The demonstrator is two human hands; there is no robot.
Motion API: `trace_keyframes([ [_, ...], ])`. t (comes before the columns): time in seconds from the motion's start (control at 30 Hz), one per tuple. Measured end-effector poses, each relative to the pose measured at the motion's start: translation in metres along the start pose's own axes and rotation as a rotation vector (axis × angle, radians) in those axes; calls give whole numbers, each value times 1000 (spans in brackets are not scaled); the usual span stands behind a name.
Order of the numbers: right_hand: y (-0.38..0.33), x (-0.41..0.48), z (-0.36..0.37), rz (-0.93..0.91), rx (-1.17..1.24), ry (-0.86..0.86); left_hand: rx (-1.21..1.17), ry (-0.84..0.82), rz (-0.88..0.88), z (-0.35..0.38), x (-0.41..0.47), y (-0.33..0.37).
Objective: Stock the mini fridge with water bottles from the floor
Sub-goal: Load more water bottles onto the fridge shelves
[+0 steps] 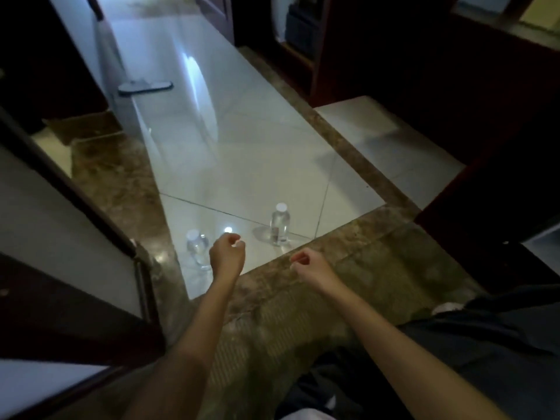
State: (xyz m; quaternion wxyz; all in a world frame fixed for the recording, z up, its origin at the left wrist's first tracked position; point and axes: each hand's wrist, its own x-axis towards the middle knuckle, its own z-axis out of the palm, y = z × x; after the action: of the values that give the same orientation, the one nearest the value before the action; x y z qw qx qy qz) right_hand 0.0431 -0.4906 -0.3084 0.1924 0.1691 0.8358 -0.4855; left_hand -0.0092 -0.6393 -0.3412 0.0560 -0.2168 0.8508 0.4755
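Observation:
Two clear water bottles with white caps stand upright on the glossy white floor tiles. The left bottle is just left of my left hand, which hovers beside it with loosely curled fingers and holds nothing. The right bottle stands farther out, above and between both hands. My right hand hangs over the brown marble border, fingers loosely curled, empty. The mini fridge is not clearly visible in the dim room.
A dark wooden door or cabinet panel with a metal handle stands at the left. Dark wooden furniture fills the right and back. A flat mop head lies on the floor farther away. My knees sit at the lower right.

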Motion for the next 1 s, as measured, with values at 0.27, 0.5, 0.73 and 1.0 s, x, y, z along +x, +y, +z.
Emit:
trace_keyframes([
  [0.27, -19, 15, 48, -94, -150, -181, 391, 28, -25, -18, 88, -64],
  [0.5, -12, 23, 59, -53, -196, -164, 542, -5, 66, -23, 123, -78],
  [0.73, 4, 27, 58, 5, -202, -143, 504, -120, 143, -11, 107, -85],
  [1.0, 25, 18, 13, 46, -251, -118, 280, -91, 123, 7, 65, -58],
])
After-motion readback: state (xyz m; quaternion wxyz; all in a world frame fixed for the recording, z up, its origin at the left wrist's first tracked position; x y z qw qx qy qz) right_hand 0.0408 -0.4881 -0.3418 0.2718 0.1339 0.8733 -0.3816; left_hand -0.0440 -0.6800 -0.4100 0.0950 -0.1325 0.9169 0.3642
